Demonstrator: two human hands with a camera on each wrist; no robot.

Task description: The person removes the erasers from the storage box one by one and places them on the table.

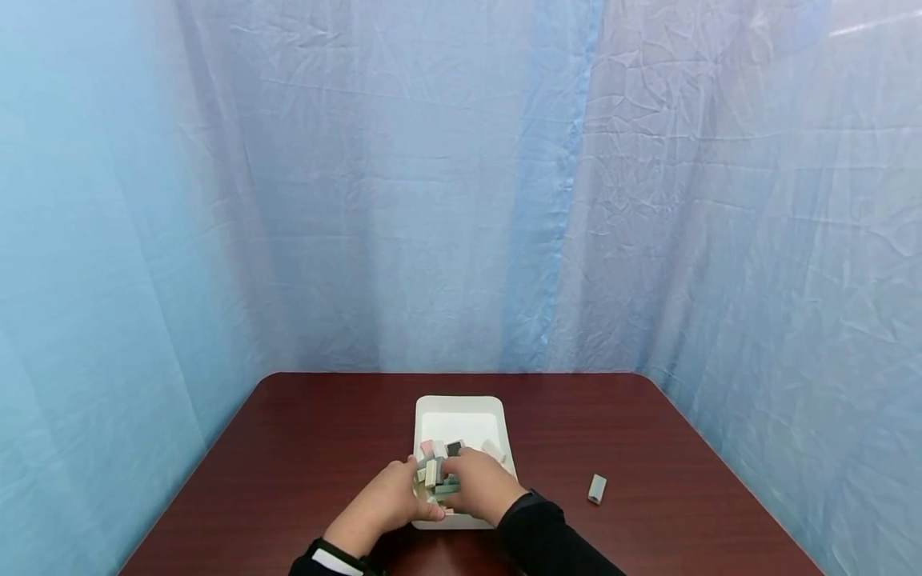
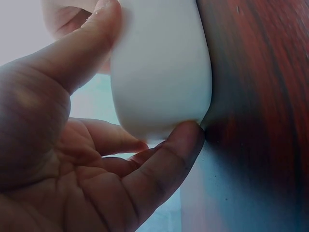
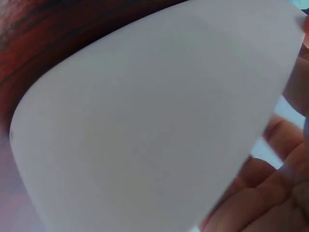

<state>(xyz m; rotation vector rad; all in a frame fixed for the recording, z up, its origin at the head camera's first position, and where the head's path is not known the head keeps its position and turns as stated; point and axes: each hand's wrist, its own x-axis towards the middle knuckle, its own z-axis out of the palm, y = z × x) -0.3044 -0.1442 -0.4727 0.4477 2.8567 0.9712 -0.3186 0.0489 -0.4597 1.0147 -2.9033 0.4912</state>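
A white tray (image 1: 461, 406) holds a heap of small blocks (image 1: 430, 473) in pale, pink, grey-green and dark colours. At the tray's near left side is my left hand (image 1: 392, 498), its thumb over the rim. The left wrist view shows fingertips (image 2: 186, 140) against the tray's outer wall (image 2: 161, 72). My right hand (image 1: 484, 484) reaches in over the right rim, thumb and fingers among the blocks. In the right wrist view, the tray wall (image 3: 145, 116) fills most of the picture; curled fingers (image 3: 265, 193) show beyond it, and what they touch is hidden.
One grey-green block (image 1: 596, 489) lies by itself on the dark red-brown table (image 1: 331, 424), to the right of the tray. Pale blue curtains (image 1: 446, 192) hang behind the table and along both sides.
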